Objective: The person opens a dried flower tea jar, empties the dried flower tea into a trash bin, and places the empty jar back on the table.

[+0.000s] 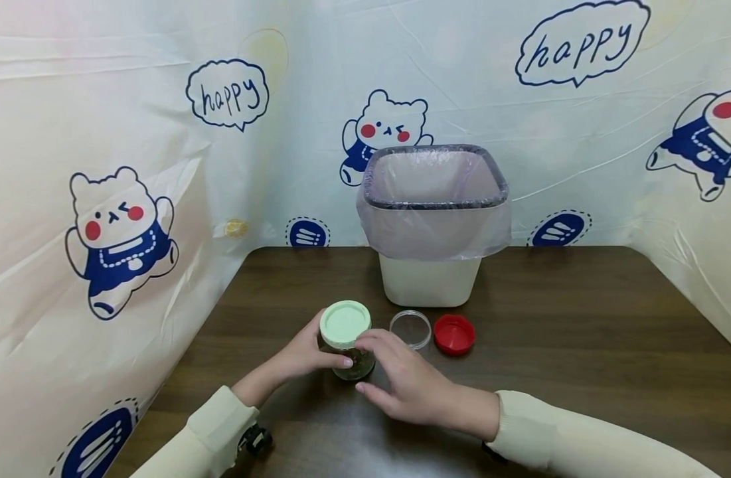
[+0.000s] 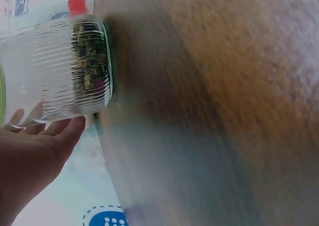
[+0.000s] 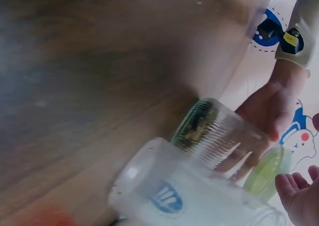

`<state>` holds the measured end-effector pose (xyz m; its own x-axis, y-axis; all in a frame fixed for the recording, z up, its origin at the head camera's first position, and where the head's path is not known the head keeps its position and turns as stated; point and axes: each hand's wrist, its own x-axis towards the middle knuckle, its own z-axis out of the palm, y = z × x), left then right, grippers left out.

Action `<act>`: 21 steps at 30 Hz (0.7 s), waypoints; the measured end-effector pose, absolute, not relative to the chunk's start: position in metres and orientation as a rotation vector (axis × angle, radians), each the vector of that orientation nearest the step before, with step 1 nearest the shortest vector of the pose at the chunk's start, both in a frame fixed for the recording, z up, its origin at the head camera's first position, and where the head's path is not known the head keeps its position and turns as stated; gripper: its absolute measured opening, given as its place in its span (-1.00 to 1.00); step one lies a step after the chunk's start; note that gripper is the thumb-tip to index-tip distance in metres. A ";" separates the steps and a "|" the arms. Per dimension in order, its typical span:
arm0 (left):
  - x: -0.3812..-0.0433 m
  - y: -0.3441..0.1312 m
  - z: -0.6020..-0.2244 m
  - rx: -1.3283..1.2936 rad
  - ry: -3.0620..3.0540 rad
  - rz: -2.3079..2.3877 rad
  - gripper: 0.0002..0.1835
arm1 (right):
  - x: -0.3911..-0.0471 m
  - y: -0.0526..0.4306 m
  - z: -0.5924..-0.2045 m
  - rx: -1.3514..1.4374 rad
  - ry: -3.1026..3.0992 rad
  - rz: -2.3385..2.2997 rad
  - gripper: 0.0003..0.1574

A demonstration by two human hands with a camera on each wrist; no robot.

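Note:
A clear ribbed jar [image 2: 60, 69] with a pale green lid [image 1: 345, 323] stands on the table, a layer of dried dark leafy bits [image 2: 89, 61] at its bottom. My left hand [image 1: 305, 348] grips the jar from the left, its thumb across the front and the other fingers behind the glass. On the opposite side is my right hand [image 1: 404, 382], its fingers loosely bent and thumb spread away from them. Its fingertips are right at the lid's edge in the head and right wrist views.
Just behind the right hand stands a clear, lidless container [image 3: 164, 191], with a round red lid-like piece [image 1: 455, 334] to its right. Farther back is a white bin [image 1: 431, 282] lined with a translucent bag. Printed cloth [image 1: 317, 79] hangs behind the brown table [image 1: 580, 345].

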<state>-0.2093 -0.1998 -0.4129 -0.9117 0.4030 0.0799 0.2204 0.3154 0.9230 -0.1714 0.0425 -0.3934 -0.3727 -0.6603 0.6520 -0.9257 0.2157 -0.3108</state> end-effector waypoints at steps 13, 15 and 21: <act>-0.207 -0.201 -0.412 0.628 2.430 1.607 -0.04 | -0.167 0.005 -0.367 1.287 -2.407 0.617 -0.13; -0.207 -0.201 -0.412 0.617 2.448 1.590 -0.03 | -0.168 0.000 -0.364 1.250 -2.507 0.529 -0.09; -0.207 -0.201 -0.415 0.616 2.495 1.564 -0.01 | -0.174 -0.011 -0.361 1.139 -2.732 0.397 -0.03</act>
<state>-0.2067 -0.2014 -0.4149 -0.9076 0.4073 0.1021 0.2694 0.3781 0.8857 -0.1742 -0.0109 -0.3613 -0.6986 -0.6732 0.2421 -0.7143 0.6756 -0.1826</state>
